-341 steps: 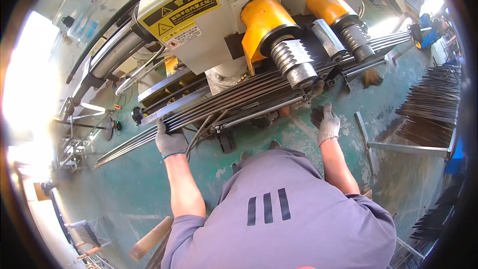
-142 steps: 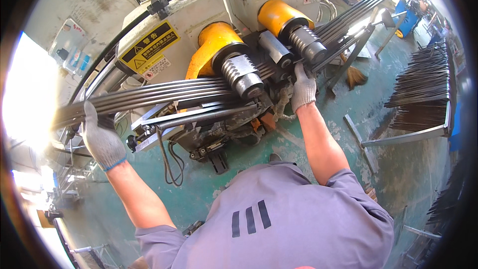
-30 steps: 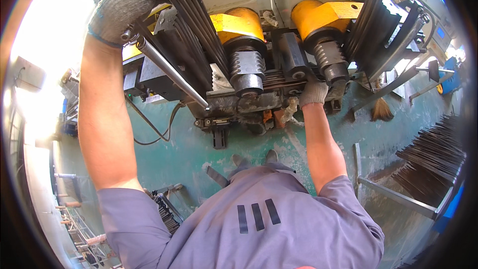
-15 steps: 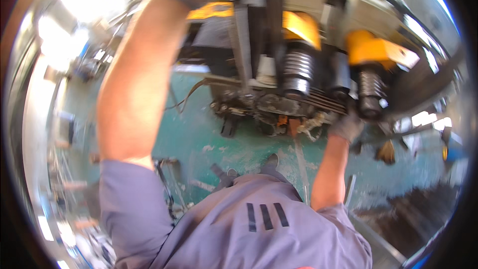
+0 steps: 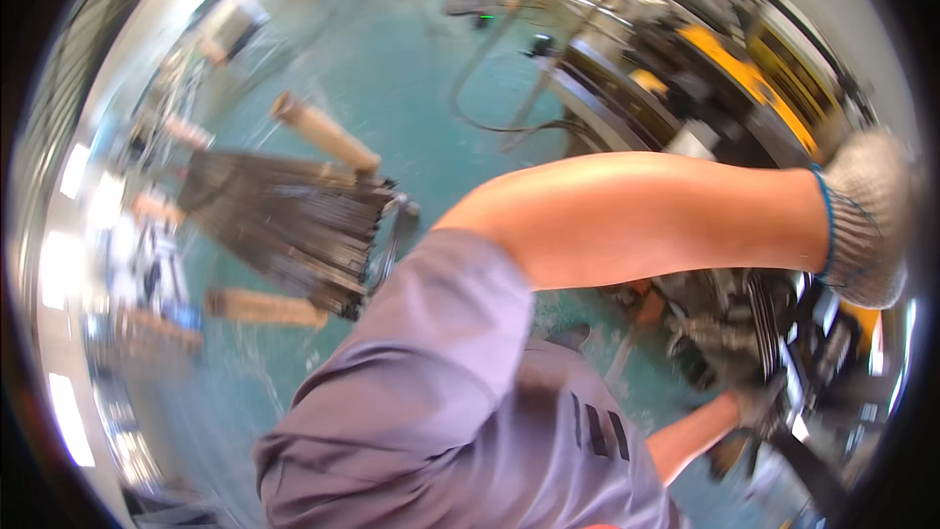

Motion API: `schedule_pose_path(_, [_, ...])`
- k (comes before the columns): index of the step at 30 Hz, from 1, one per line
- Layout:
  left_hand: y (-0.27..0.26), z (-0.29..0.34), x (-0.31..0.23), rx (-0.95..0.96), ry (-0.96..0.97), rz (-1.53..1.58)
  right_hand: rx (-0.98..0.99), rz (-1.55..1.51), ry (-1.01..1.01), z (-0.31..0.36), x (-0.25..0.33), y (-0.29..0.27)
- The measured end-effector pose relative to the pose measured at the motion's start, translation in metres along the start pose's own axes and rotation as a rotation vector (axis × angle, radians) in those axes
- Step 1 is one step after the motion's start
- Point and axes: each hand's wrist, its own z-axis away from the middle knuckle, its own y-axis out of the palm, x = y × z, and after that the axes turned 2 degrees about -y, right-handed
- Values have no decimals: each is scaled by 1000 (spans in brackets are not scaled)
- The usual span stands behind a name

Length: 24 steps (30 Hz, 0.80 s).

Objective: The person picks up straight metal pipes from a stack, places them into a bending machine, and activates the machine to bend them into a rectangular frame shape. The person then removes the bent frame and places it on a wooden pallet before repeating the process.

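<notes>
My left arm reaches across to the right. My left hand, in a knitted work glove with a blue cuff edge, is in front of the upper part of a large machine with yellow housings. Its fingers lie out of sight on the far side, so any grip is hidden. Lower down, my right hand, also gloved, is by the dark, greasy lower parts of the machine. Motion blur and shadow hide its fingers and whatever they touch.
At the left, a stack of long dark metal strips lies on the green floor with wooden beams by it. A looping hose hangs beside the machine. My shoe shows close to its base.
The view has swung left, so the machine now sits at the right and the stacked strips appear. My left arm now stretches rightward across the picture. Both hands remain by the machine.
</notes>
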Motion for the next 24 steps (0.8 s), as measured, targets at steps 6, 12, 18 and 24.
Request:
schedule_pose_path(6, [-70, 172, -1, -90, -194, 451, 105, -937, 535, 72, 88, -50])
schedule_pose_path(12, [5, 370, 15, -1028, -394, 1202, 246, -989, 558, 146, 256, -115])
schedule_pose_path(18, [65, 585, 47, -1753, -1077, 1296, 533, -953, 60, 232, 353, -87])
schedule_pose_path(24, [140, 773, 49, -2048, -1574, 932, 1042, -902, -130, 380, 432, -31])
